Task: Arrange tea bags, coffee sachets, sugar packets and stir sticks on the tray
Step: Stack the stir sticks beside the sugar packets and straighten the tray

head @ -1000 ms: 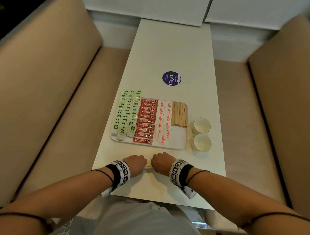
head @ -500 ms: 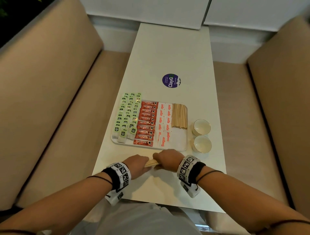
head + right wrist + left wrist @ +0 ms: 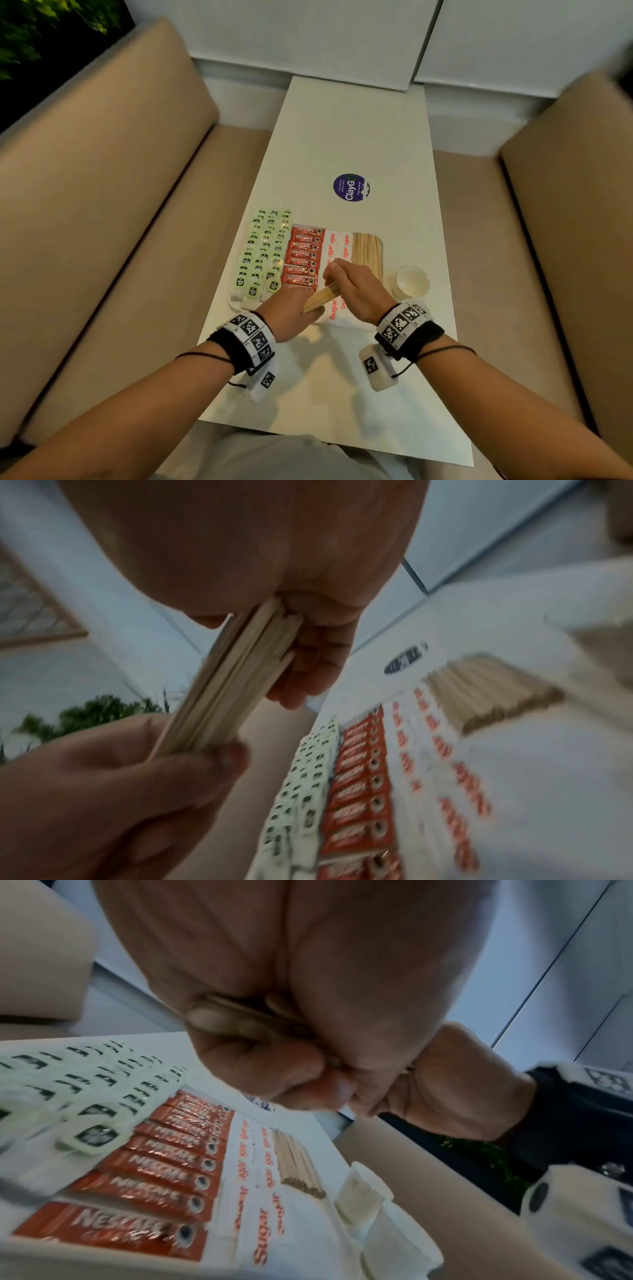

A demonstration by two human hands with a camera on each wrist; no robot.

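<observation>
Both hands hold one bundle of stir sticks [image 3: 322, 297] above the near part of the tray [image 3: 356, 323]: left hand [image 3: 291, 313] curled round its near end, right hand [image 3: 354, 286] gripping its far end; on the tray lie tea bags [image 3: 263, 253], coffee sachets [image 3: 303, 255], sugar packets [image 3: 337, 245] and a stick pile [image 3: 367, 250], a cup [image 3: 412, 281] beside it

White table [image 3: 349, 137], tray [image 3: 356, 324], cup [image 3: 412, 281], round sticker [image 3: 351, 187]
</observation>
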